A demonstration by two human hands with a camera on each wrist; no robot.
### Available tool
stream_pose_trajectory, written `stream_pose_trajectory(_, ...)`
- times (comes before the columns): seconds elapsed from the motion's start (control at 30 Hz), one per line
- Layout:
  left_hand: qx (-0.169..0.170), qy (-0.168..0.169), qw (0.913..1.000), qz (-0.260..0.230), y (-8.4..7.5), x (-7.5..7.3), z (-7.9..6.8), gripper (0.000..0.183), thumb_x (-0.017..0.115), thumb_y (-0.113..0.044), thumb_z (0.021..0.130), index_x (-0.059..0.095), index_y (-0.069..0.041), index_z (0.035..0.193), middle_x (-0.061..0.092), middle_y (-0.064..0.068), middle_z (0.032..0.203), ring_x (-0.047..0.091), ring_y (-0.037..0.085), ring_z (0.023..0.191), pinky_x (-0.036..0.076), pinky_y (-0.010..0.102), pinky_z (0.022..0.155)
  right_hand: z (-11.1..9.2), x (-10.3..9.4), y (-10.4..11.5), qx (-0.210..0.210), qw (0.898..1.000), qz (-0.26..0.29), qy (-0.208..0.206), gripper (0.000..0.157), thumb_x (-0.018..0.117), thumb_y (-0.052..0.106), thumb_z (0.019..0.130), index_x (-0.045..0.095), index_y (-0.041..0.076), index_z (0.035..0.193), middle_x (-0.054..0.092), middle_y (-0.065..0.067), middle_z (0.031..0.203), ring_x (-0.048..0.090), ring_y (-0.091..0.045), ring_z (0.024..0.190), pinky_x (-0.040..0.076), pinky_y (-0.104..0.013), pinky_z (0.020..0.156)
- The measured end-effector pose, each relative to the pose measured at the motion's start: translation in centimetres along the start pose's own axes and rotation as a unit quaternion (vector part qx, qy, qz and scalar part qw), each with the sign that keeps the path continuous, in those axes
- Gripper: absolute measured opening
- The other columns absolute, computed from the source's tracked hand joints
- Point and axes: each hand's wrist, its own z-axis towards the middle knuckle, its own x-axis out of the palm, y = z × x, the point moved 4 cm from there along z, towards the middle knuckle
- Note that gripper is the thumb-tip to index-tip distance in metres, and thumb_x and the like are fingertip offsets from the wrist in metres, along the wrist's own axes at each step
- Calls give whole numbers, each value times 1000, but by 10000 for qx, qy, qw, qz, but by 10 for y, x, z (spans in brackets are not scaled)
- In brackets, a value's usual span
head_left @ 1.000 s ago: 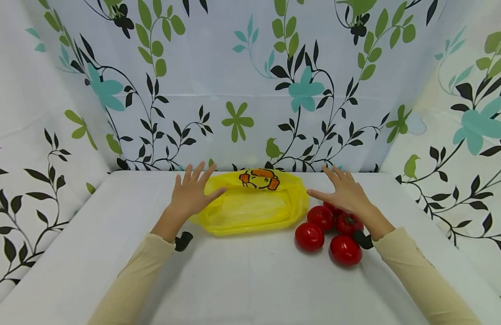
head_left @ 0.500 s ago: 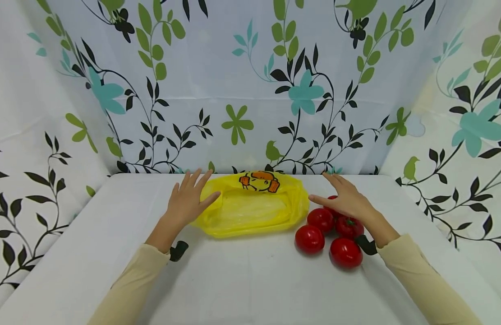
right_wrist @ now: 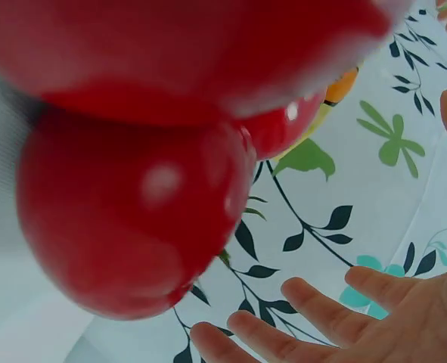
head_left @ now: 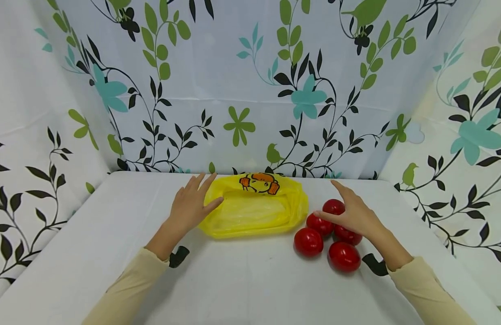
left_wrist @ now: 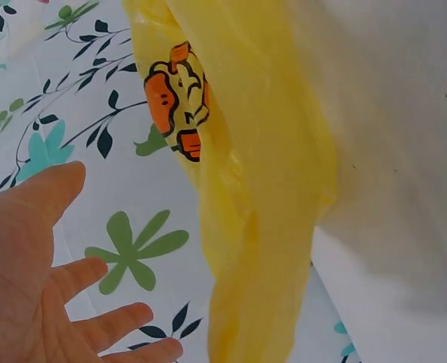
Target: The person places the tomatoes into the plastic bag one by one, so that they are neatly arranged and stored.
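A yellow plastic bag [head_left: 254,212] with a duck cartoon print lies on the table, its mouth spread wide. My left hand [head_left: 187,207] is at the bag's left end, fingers straight and spread, the thumb overlapping the bag's edge in the head view. In the left wrist view that hand [left_wrist: 26,280] shows an empty palm beside the yellow bag [left_wrist: 268,151]. Over the cluster of red tomatoes [head_left: 308,242] hovers my right hand [head_left: 360,216], thumb and fingers apart, holding nothing. The right wrist view has tomatoes [right_wrist: 132,219] close up, with the right hand's extended fingers [right_wrist: 329,314] beyond them.
White cloth covers the table [head_left: 242,289]. A leaf-patterned curtain [head_left: 185,99] rises behind it and along both sides. Black straps [head_left: 375,265] sit at the wrists.
My right hand has drawn back from the bag's right end, moving right and nearer over the tomatoes. The left hand stays nearly in place. Bag and tomatoes have not moved.
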Motion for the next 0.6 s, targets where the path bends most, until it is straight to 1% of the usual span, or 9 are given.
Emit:
stream_pose_trajectory(0.13,5,-69,9999,92,-3,-2,-2,80,65,-50,89,33,-14,153,27,20,157,22,44,144,22,66,113,-3,0,-3,12,10000,47,-59,111,71,63,76,15,9,156,28,-30,152,32,-53,133,44,-73,85)
stream_pose_trajectory(0.3,92,-167,9997,131,-5,-4,-6,87,76,-49,79,40,-13,148,30,20,155,23,44,143,24,65,112,-8,1,-8,-64,9996,207,-181,113,73,60,76,12,8,156,30,-29,151,34,-52,133,45,-72,85)
stream_pose_trajectory(0.43,146,-141,9996,172,-3,-2,-9,87,80,-47,76,43,-11,147,32,20,153,25,44,142,26,65,111,-15,6,-15,-123,9987,432,-246,114,75,55,77,9,6,156,32,-30,149,34,-53,131,45,-72,85)
stream_pose_trajectory(0.6,210,-117,9992,327,1,2,-12,87,82,-45,74,45,-11,145,35,20,152,27,44,141,29,64,110,-23,11,-22,-197,9963,799,-243,112,79,43,77,8,3,155,31,-34,146,36,-56,127,51,-67,82)
